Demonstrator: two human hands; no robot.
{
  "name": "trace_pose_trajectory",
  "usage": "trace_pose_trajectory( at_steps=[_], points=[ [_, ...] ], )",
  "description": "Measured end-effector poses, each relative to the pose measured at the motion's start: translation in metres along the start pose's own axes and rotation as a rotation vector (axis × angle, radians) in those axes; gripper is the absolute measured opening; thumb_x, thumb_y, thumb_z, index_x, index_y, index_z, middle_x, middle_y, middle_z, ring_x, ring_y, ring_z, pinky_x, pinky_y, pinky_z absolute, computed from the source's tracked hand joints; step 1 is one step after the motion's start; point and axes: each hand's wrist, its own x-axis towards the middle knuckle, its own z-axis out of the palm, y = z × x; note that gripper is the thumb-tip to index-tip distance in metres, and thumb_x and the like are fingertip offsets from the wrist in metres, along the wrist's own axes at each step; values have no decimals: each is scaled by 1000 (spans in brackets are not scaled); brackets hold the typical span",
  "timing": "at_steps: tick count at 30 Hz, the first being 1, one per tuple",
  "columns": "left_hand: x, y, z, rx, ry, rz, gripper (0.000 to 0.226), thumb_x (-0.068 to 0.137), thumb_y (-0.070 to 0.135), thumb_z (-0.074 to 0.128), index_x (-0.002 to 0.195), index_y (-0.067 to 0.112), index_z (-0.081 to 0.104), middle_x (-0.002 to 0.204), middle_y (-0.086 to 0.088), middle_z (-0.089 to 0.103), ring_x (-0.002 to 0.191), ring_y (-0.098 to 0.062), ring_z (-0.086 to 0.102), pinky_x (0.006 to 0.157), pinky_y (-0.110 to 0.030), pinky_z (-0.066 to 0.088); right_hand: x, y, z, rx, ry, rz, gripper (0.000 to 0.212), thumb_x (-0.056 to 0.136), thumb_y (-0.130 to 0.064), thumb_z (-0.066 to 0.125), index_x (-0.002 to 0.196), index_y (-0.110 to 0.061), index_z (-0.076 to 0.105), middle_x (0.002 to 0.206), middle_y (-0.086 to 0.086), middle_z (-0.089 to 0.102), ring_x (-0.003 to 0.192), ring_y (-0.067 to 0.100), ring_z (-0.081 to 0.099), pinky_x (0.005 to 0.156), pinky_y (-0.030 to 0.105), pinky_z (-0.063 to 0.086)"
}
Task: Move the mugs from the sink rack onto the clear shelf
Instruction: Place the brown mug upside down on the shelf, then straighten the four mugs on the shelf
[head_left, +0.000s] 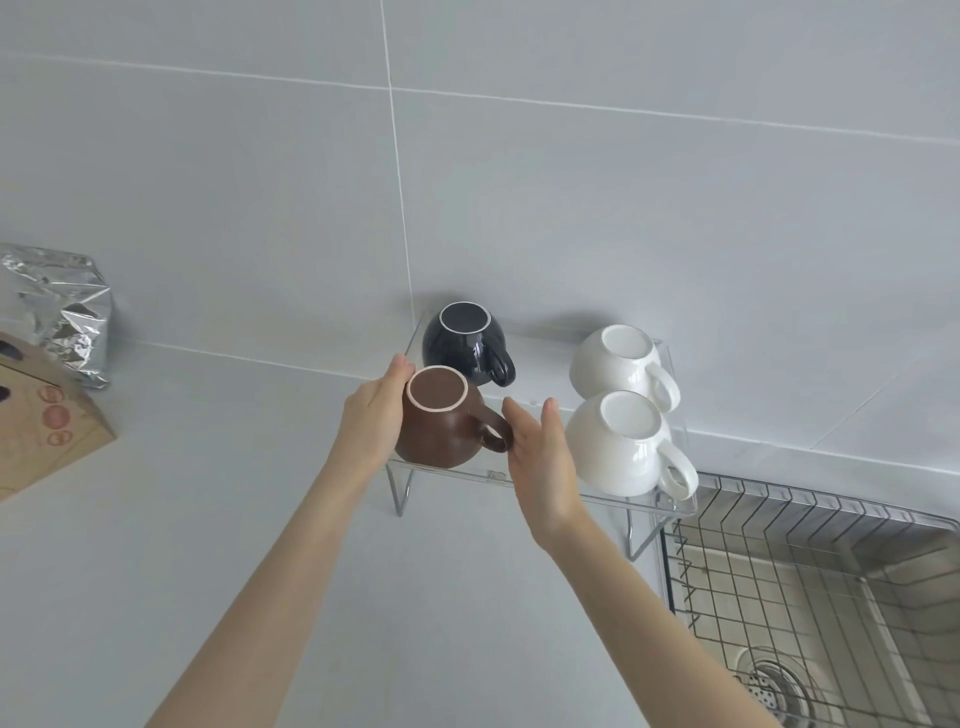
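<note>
A brown mug sits upside down on the front left of the clear shelf. My left hand rests flat against its left side. My right hand is open beside its handle, fingers apart, touching or nearly touching it. Behind the brown mug stands a dark blue mug, also upside down. Two white mugs stand inverted on the right half of the shelf. The wire sink rack at lower right holds no mugs in view.
The steel sink with its drain lies under the rack. A crumpled foil bag and a brown cardboard box stand at the left on the grey counter. A tiled wall rises right behind the shelf.
</note>
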Motion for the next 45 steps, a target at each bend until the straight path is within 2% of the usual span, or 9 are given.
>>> trace_pose_trajectory(
  at_steps=[8, 13, 16, 21, 25, 28, 32, 36, 45],
  points=[
    [-5, -3, 3, -40, 71, 2, 36, 93, 41, 30, 83, 20, 56, 90, 1, 57, 91, -18, 46, 73, -27, 36, 13, -10, 0, -80, -42, 61, 36, 83, -65, 17, 76, -40, 42, 146, -3, 46, 111, 16, 33, 94, 41, 17],
    [-7, -5, 9, -108, 121, -10, 38, 94, 38, 32, 66, 31, 56, 76, 15, 53, 92, -19, 48, 80, -28, 31, 15, -3, -4, -98, 9, 57, 62, 90, -60, 14, 139, -30, 37, 147, -8, 44, 140, 14, 30, 116, 39, 12],
    [-2, -4, 8, -77, 120, -24, 39, 94, 38, 29, 60, 31, 49, 78, 8, 54, 92, -20, 45, 82, -29, 31, 13, -4, -2, -115, -9, 39, 63, 85, -65, 20, 133, -31, 41, 148, -3, 42, 140, 18, 31, 118, 41, 14],
    [28, 2, 2, -70, 142, -12, 50, 92, 44, 23, 106, 16, 62, 122, -9, 60, 116, -22, 52, 103, -35, 35, 16, -17, -13, -31, 31, 65, 62, 94, -52, 17, 146, -20, 24, 158, 1, 21, 145, 15, 19, 119, 31, 11],
    [67, 26, 10, -208, -124, -18, 60, 95, 42, 14, 134, 4, 41, 147, -9, 40, 137, -17, 35, 116, -30, 22, 25, -13, -9, -17, 14, 74, 61, 90, -59, 20, 143, -28, 28, 159, -4, 17, 146, 14, 17, 120, 35, 11],
    [86, 32, 20, -188, -245, -70, 64, 95, 44, 8, 138, 6, 34, 152, -9, 30, 142, -18, 24, 116, -28, 14, 31, -9, -3, -73, 42, 29, 61, 94, -54, 22, 145, -21, 29, 154, -3, 28, 141, 21, 31, 101, 19, 35],
    [98, 22, 24, -128, -217, -62, 65, 94, 46, 8, 137, 7, 38, 148, -10, 37, 141, -19, 28, 116, -27, 16, 38, -6, -2, -136, 2, 54, 65, 85, -65, 18, 144, -39, 27, 153, -11, 33, 141, 16, 31, 117, 40, 14],
    [104, 9, 18, -67, -186, -45, 70, 88, 59, 12, 131, 18, 49, 145, -1, 43, 139, -16, 32, 118, -33, 16, 50, -19, -8, -137, 81, 3, 61, 96, -49, 17, 147, -17, 23, 158, 6, 22, 145, 24, 22, 112, 32, 19],
    [96, -4, 24, -64, -135, -55, 71, 85, 63, 12, 136, 24, 42, 147, 3, 40, 140, -15, 27, 117, -35, 12, 79, -42, -10, -25, 46, 82, 66, 91, -58, 10, 149, -25, 13, 160, -6, 10, 148, 15, 5, 121, 36, 1]
  ],
)
